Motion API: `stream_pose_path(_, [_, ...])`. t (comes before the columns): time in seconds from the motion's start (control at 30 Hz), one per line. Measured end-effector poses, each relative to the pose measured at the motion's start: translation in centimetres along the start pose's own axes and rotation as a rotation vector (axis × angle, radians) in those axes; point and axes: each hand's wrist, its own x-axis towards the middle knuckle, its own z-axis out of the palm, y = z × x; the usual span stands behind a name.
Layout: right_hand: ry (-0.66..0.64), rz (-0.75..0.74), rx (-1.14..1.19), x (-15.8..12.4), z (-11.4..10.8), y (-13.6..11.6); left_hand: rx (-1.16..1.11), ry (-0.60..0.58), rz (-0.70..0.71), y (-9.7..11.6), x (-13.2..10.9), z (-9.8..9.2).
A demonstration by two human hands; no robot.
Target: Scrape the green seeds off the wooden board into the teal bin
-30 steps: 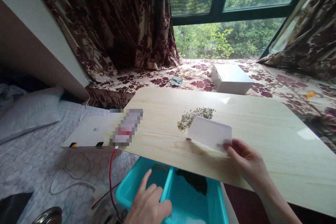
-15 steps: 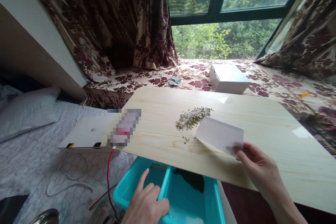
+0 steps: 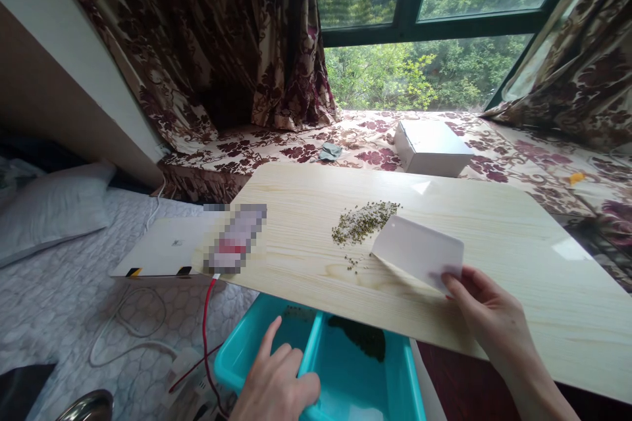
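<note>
My right hand point(image 3: 486, 316) pinches the right end of a white plastic scraper card point(image 3: 419, 252), whose lower edge rests on the pale wooden board point(image 3: 494, 243). Just left of the card lies a small heap of green beans point(image 3: 363, 220), with a few loose ones below it. My left hand point(image 3: 279, 385) grips the middle divider of a turquoise two-part tray point(image 3: 345, 375) under the board's near edge, forefinger pointing up. Dark beans lie in the tray's right compartment and a few in the left.
A white box point(image 3: 432, 145) sits on the flowered window seat behind the board. A white flat device point(image 3: 165, 250) and a blurred object point(image 3: 236, 238) lie at the board's left end. Red and white cables point(image 3: 205, 329) trail over the quilted bed. A pillow point(image 3: 49, 210) lies left.
My right hand has drawn the scraper card to the right, away from the bean heap, which now shows in full. The left hand stays on the tray.
</note>
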Motion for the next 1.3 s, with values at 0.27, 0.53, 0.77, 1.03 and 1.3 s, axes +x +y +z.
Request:
stream_pose_path(0.27, [-0.186,0.021,0.073,-0.6,0.2,0.5,-0.004,0.010,-0.001,-0.1,0.0,0.1])
stream_pose_path(0.53, [-0.174,0.024,0.094,-0.7,1.2,-0.3,-0.003,-0.028,-0.007,0.0,0.0,-0.3])
stream_pose_path(0.77, [-0.177,0.060,0.107,-1.1,1.1,-0.8,-0.047,-0.046,-0.031,0.0,0.2,-1.0])
stream_pose_path(1.03, [-0.171,0.066,0.075,-0.9,1.0,-0.3,-0.038,-0.039,-0.023,0.1,0.1,-0.8])
stream_pose_path(1.3, [-0.190,0.080,0.059,-1.0,1.1,-0.3,-0.084,0.030,-0.021,0.1,0.3,-0.9])
